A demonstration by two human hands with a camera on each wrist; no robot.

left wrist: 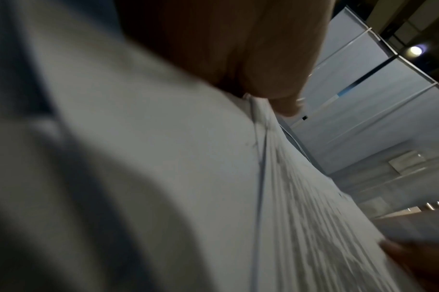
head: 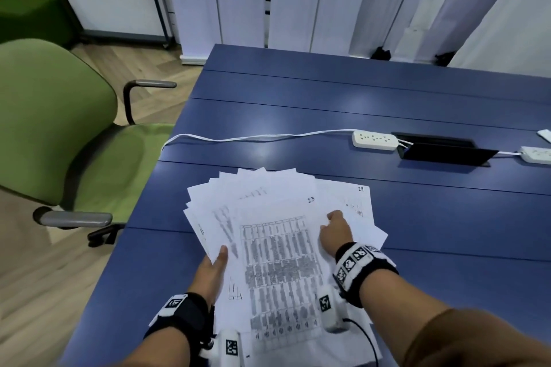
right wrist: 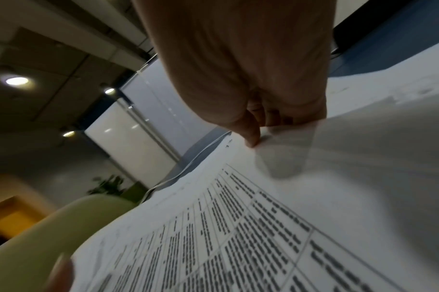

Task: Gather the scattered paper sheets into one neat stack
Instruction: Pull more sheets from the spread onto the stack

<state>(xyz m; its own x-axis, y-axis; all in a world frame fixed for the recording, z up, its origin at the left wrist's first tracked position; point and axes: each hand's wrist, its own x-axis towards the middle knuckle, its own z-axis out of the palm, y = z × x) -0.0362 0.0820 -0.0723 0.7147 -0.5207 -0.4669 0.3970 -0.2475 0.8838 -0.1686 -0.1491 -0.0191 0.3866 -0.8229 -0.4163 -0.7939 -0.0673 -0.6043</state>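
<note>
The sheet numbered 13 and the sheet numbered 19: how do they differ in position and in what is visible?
The sheet numbered 13 lies on top, its dense printed table fully visible; the sheet numbered 19 lies underneath, showing only its right part with sparse marks. The right hand rests on sheet 13's right edge; sheet 19 lies beyond the hand. Both are white, with a handwritten number at the top right corner.
</note>
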